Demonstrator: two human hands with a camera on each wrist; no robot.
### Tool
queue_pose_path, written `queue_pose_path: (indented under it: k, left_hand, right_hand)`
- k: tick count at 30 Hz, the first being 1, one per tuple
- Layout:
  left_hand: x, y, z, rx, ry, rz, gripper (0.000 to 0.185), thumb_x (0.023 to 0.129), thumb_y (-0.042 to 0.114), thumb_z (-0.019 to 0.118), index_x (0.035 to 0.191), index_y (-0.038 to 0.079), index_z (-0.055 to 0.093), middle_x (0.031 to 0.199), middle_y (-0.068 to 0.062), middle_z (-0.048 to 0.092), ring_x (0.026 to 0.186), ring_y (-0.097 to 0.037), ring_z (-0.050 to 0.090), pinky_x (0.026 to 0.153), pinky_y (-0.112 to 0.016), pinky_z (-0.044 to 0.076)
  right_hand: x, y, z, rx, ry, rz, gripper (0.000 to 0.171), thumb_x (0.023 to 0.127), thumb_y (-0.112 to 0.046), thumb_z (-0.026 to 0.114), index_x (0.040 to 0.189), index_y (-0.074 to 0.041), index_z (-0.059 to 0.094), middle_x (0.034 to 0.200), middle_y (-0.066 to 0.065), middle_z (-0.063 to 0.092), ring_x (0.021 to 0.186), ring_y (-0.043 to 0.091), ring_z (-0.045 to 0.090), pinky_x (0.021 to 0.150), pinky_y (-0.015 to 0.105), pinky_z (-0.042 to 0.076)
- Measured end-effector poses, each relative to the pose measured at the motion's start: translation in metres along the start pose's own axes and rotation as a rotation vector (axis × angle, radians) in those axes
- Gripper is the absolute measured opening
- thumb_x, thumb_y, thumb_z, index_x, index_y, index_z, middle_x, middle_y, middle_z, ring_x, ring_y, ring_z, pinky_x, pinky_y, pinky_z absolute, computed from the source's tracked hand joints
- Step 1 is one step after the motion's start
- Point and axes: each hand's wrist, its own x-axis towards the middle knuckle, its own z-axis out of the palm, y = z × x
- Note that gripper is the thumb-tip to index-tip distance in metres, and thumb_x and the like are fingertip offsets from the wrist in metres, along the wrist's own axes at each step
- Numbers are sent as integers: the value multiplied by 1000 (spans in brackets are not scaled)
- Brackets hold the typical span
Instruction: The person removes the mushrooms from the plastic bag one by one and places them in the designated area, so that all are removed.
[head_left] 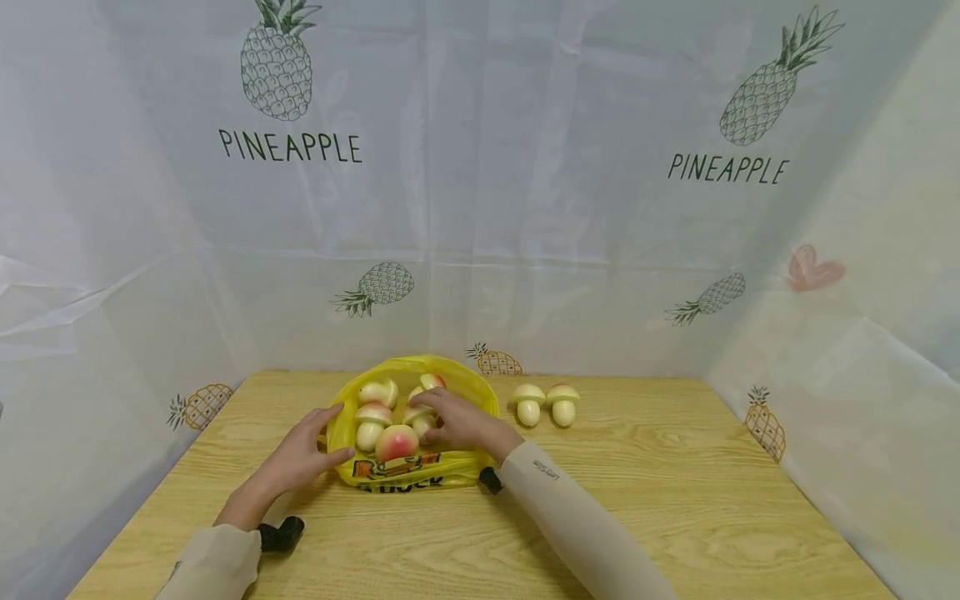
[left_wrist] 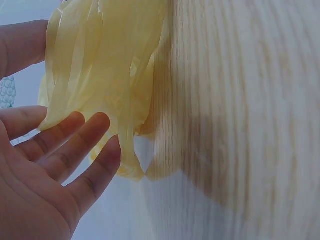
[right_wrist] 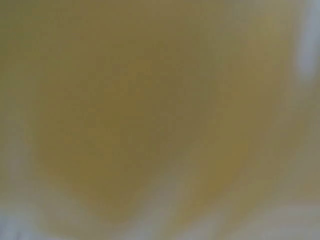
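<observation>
Yellow bag point(head_left: 416, 417) sits centre-frame on table point(head_left: 675, 500), L hand point(head_left: 303, 454) w/ fingers spread at its left rim, R hand point(head_left: 461, 421) curled over a toy mushroom point(head_left: 420, 417) inside, grip unclear; risk: thin plastic slips, toys roll out.

Bright, even light on the head view, edges bowed; left wrist view soft; right wrist view all yellow blur.
</observation>
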Motion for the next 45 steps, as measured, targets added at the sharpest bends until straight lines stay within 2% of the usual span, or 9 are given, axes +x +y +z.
queue_pose_path:
  k: [7, 15, 21, 25, 29, 39, 45]
  left_hand:
    - [-1, 1, 0, 3, -4, -3, 78, 85, 29, 74, 142, -8, 36, 127, -23, 50, 111, -38, 52, 89, -54, 42]
    - [-1, 2, -1, -6, 0, 1, 78, 85, 28, 74, 141, -10, 37, 127, -24, 50, 111, -38, 51, 90, -54, 42]
    - [-2, 0, -1, -10, -6, 5, 78, 84, 28, 75, 141, -10, 37, 127, -23, 51, 108, -36, 53, 87, -53, 44]
    - [-3, 1, -1, -20, -11, 3, 79, 84, 29, 75, 141, -10, 37, 125, -22, 51, 105, -34, 54, 84, -51, 46]
    - [-2, 2, -2, -20, -14, 7, 78, 84, 29, 75, 141, -9, 37, 124, -22, 52, 106, -34, 54, 85, -51, 45]
    - [-2, 2, -2, -24, -17, 11, 78, 84, 28, 75, 141, -9, 37, 126, -22, 51, 106, -35, 54, 84, -50, 46]
    - [-1, 2, -2, -9, -9, 6, 77, 84, 29, 75, 141, -9, 38, 126, -22, 51, 107, -36, 53, 87, -54, 44]
  right_hand:
    - [-8, 4, -1, 41, -3, 26, 60, 85, -20, 72, 139, -18, 46, 140, 6, 42, 97, 11, 52, 86, 28, 44]
    - [-15, 11, -5, 32, -10, 72, 53, 88, -24, 69, 136, -24, 46, 142, 6, 39, 109, 16, 46, 90, 33, 42]
    - [-16, 10, -4, 37, -16, 105, 55, 87, -26, 70, 137, -25, 46, 145, 7, 37, 123, 18, 43, 96, 36, 41]
    - [-16, 9, -3, 35, -9, 108, 55, 87, -25, 70, 137, -25, 46, 144, 6, 38, 126, 19, 41, 98, 37, 40]
    - [-19, 7, -5, 52, 5, 110, 54, 87, -23, 70, 136, -25, 47, 143, 7, 39, 124, 19, 42, 96, 36, 41]
    - [-30, 0, -17, 59, 48, 125, 57, 89, -24, 69, 140, -25, 43, 144, 8, 38, 102, 14, 51, 86, 33, 45]
    - [-39, -1, -25, 84, 80, 101, 56, 90, -23, 68, 140, -23, 43, 142, 6, 39, 90, 11, 55, 79, 26, 47]
